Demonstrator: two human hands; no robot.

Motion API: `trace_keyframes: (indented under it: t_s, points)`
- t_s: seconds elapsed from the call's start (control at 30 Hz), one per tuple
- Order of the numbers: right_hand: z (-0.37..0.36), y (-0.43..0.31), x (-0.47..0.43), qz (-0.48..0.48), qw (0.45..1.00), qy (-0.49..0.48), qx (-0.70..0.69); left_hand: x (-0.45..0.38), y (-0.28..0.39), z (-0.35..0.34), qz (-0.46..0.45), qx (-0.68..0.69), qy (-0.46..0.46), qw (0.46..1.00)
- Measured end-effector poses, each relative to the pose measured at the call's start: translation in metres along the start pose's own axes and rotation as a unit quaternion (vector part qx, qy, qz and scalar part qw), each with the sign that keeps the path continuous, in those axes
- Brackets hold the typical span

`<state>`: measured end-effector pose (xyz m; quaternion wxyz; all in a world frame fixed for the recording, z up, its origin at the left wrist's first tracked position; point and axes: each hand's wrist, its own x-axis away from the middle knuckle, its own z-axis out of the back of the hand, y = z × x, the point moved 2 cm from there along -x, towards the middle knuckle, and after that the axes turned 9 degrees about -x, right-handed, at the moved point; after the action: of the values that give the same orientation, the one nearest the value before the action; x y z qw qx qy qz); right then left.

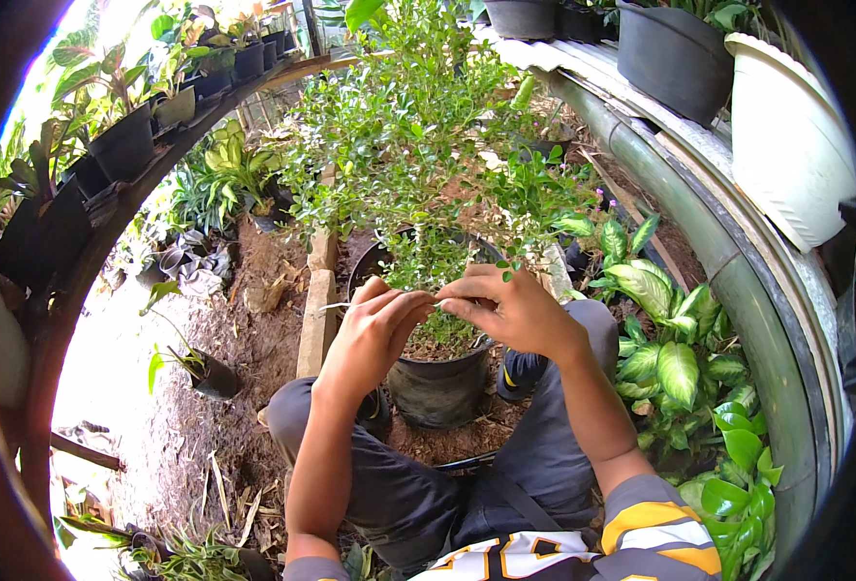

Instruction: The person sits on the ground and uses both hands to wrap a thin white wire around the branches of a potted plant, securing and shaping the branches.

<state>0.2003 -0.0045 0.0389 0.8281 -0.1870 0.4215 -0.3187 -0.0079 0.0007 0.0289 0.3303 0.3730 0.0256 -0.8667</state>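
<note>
A leafy potted shrub stands before me, rooted in a round black plastic pot between my knees. My left hand is raised over the pot's near left rim with its fingers curled. A thin pale strip sticks out to the left from behind that hand; it may be a tie or a wire. My right hand pinches with thumb and fingers, its tips almost meeting the left fingertips in front of the lower foliage. What lies between the right fingertips is too small to tell.
A curved bamboo pole edges a raised bench at right, bearing a white pot and a black pot. Variegated plants grow beneath. At left, a small tilted pot sits on soil below a wooden shelf.
</note>
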Motion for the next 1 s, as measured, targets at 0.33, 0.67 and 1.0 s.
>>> trace_keyframes:
  t_s: [0.33,0.67,1.0]
  points:
    - [-0.013,0.007,-0.019,-0.005,0.999,-0.047,0.016,0.001,-0.012,0.000,0.016,-0.035,0.033,0.999]
    - [-0.019,0.003,-0.013,-0.008,1.000,-0.004,-0.016,0.004,-0.013,-0.004,0.011,-0.023,0.055,0.998]
    - [-0.022,-0.001,-0.014,-0.001,0.999,0.041,-0.021,0.004,-0.010,-0.001,0.029,-0.029,0.081,0.996]
